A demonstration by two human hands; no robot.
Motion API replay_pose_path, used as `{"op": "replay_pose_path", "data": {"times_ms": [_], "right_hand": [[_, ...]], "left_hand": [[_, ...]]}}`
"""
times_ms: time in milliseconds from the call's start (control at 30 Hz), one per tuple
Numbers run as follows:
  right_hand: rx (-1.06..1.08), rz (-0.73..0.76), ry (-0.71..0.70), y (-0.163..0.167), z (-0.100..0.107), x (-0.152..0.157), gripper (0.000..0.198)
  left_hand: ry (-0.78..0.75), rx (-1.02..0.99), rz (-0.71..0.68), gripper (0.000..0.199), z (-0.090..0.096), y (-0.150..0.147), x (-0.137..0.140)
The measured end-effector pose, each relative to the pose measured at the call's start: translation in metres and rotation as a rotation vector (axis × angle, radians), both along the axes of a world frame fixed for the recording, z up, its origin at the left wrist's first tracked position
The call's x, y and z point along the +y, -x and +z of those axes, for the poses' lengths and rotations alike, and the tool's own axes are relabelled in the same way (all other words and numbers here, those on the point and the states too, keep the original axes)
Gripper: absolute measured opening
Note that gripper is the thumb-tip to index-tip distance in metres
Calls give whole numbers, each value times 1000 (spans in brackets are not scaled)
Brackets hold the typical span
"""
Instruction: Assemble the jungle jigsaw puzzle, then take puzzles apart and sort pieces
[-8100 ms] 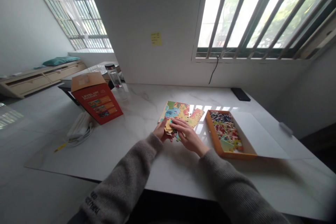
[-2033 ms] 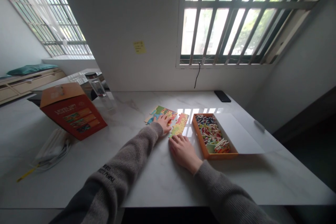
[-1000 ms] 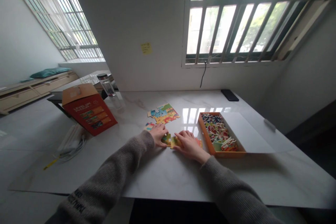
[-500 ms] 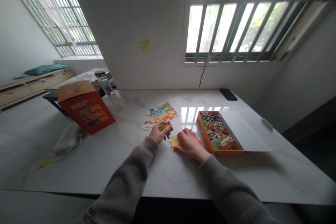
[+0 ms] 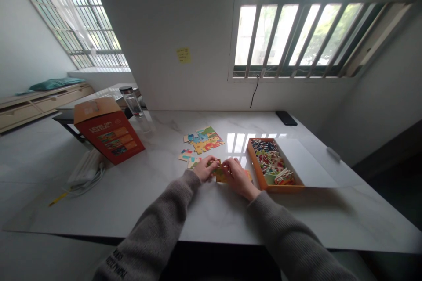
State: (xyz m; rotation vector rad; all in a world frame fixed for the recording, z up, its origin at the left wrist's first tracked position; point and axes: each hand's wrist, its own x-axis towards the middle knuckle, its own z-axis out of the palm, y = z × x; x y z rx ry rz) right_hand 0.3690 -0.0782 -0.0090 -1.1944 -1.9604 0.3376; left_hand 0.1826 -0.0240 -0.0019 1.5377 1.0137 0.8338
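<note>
Looking in from afar through the head camera, I see two bare hands in grey sleeves close together over a pale marbled table (image 5: 165,215). A joined patch (image 5: 208,141) of picture puzzle lies flat beyond them, probably set there to leave the near space free. Two loose bits (image 5: 185,155) sit between that patch and the left sleeve. On the right stands an open orange tray (image 5: 263,178), filled with more bits, its white flap (image 5: 305,162) spread outward — presumably so the contents are easy to reach. Farther off, a red carton (image 5: 114,140) stands at the left and a phone (image 5: 286,118) lies by the far edge.

Now the fingers. The left hand (image 5: 205,169) has thumb and fingers drawn narrow on a small piece (image 5: 217,163), which shows at their tips, apparently held up for handling. Fingers of the right hand (image 5: 239,176) are bent, their tips just beside that piece. Under the right palm runs a yellow strip (image 5: 221,178), peeping out on both sides; whether those fingers grip it or merely cover it — I cannot tell.
</note>
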Motion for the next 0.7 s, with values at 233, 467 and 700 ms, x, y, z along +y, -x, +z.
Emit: {"op": "replay_pose_path", "data": {"times_ms": [233,467,700], "right_hand": [[271,-181,-25,10,4,2,23],[773,-207,216,6,23,2,37],[735,-53,218,28,30,-2,45]], "left_hand": [[137,-138,-227,51,9,-11,-20],[219,-240,-115,39,-5,-23,-19],[503,-601,-226,54,-6,-41,-29]]}}
